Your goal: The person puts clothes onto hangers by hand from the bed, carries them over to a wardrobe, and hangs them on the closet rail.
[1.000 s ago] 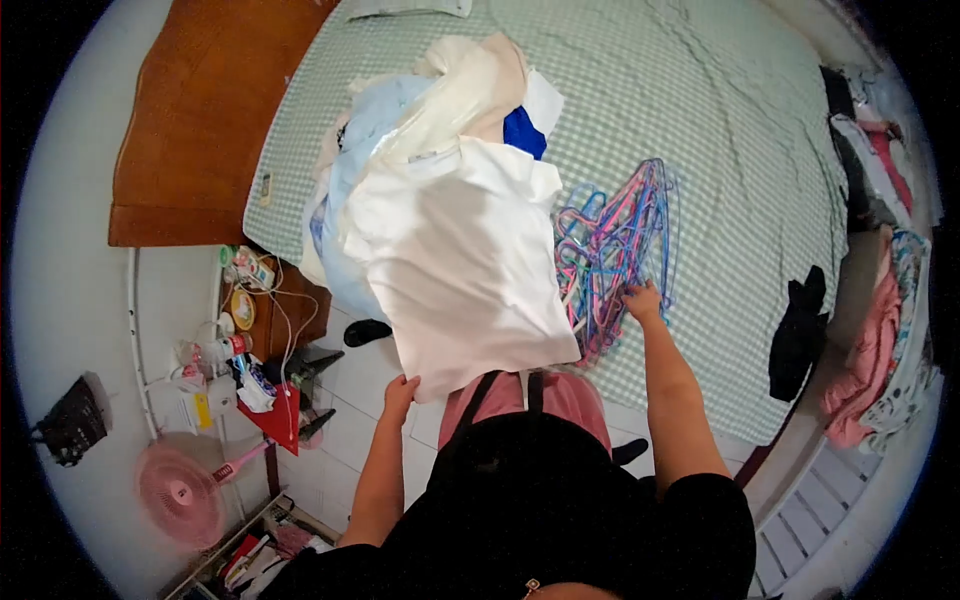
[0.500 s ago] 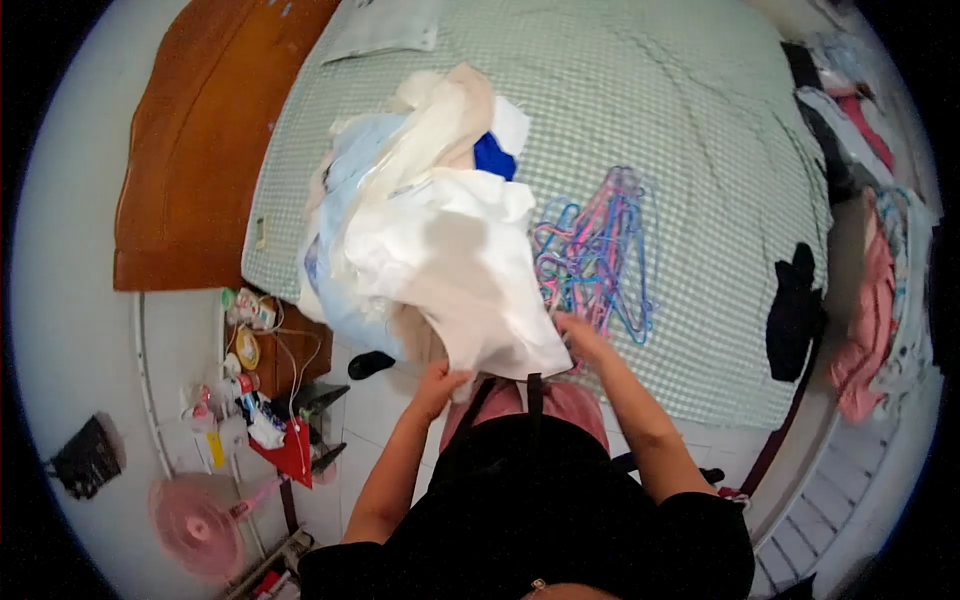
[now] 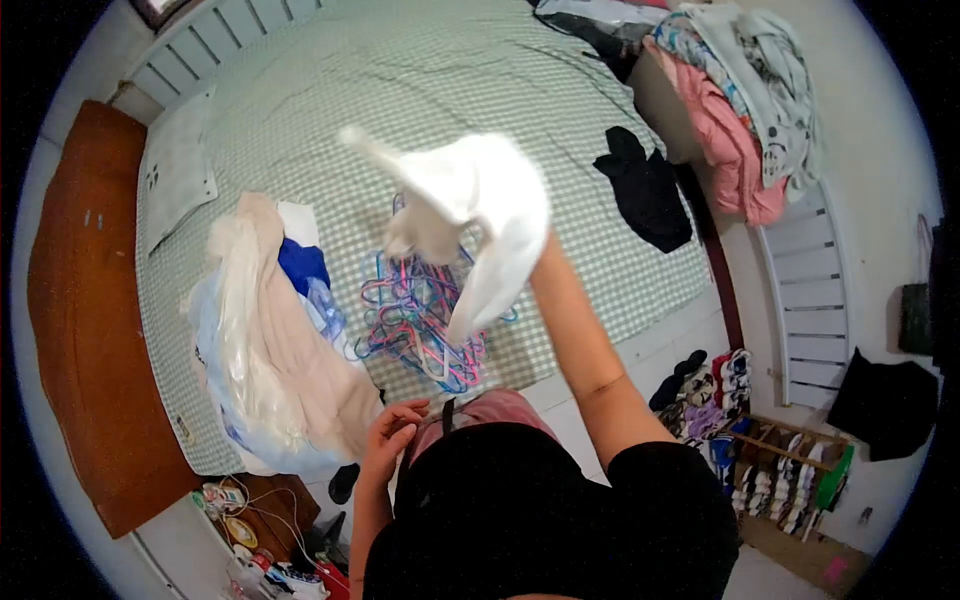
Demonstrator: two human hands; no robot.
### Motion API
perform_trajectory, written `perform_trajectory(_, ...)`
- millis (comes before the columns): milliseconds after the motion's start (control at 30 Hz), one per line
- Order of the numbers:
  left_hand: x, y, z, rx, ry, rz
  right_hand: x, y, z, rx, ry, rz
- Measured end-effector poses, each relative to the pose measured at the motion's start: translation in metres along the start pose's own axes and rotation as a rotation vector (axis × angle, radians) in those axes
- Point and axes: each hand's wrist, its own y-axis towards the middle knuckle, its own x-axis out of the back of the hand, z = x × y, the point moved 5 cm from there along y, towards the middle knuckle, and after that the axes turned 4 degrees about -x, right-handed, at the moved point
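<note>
Head view: the right hand (image 3: 535, 250) is up high over the bed (image 3: 430, 80), arm stretched out, and its grip is buried in the white garment (image 3: 470, 200), so the fingers themselves are hidden; the cloth bunches and streams away from that grip, blurred, with one end pointing up and to the left and a longer tail hanging below it. Directly under the raised grip lies the tangle of pink and blue hangers (image 3: 420, 315) on the green checked sheet. The left hand (image 3: 390, 435) sits low, close to the body, fingers loosely curled and apart, clamped on nothing. Just left of that hand, the heap of clothes (image 3: 275, 350) slumps at the bed's edge, cream and pale blue with a bright blue piece showing. Beyond the right grip, to its right, a black garment (image 3: 645, 190) lies flat on the sheet, and past it more clothes (image 3: 735, 110) hang over the footboard.
</note>
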Motion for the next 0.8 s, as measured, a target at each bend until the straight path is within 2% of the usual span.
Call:
perform_trajectory(100,0.001,0.006,0.007,0.026,0.077,-0.057,0.062,0.018,0.036,0.214,-0.302,-0.141)
perform_trajectory(200,-0.001,0.015,0.015,0.069,0.107,-0.087,0.108,0.024,0.022,0.161,-0.493,-0.284)
perform_trajectory(267,0.001,0.02,0.025,0.09,0.129,-0.098,0.121,0.019,-0.012,0.091,-0.591,-0.37)
perform_trajectory(333,0.002,0.02,0.036,0.142,0.14,-0.046,0.132,0.002,-0.088,-0.206,0.307,-0.676)
perform_trajectory(400,0.0,0.02,0.037,0.198,0.093,-0.097,0.133,-0.036,-0.171,-0.708,0.052,-0.541)
perform_trajectory(433,0.002,0.02,0.041,0.197,0.086,-0.094,0.145,-0.061,-0.247,-0.883,-0.123,-0.378)
perform_trajectory(467,0.005,0.02,0.043,0.199,0.078,-0.089,0.138,-0.083,-0.298,-0.909,-0.168,-0.295)
perform_trajectory(500,0.009,0.018,0.043,0.214,0.07,-0.119,0.121,-0.101,-0.311,-0.934,-0.213,-0.21)
perform_trajectory(567,0.02,0.014,0.049,0.236,0.097,-0.168,0.084,-0.12,-0.316,-0.779,-0.691,0.027)
perform_trajectory(600,0.025,0.011,0.049,0.251,0.121,-0.198,0.069,-0.129,-0.324,-0.785,-0.679,0.047)
perform_trajectory(700,0.038,0.003,0.052,0.276,0.13,-0.263,0.018,-0.136,-0.347,-0.528,-0.855,0.283)
perform_trajectory(733,0.045,0.001,0.055,0.283,0.133,-0.286,0.008,-0.135,-0.355,-0.527,-0.841,0.3)
perform_trajectory(800,0.059,-0.007,0.065,0.297,0.139,-0.302,-0.012,-0.127,-0.359,-0.417,-1.02,0.288)
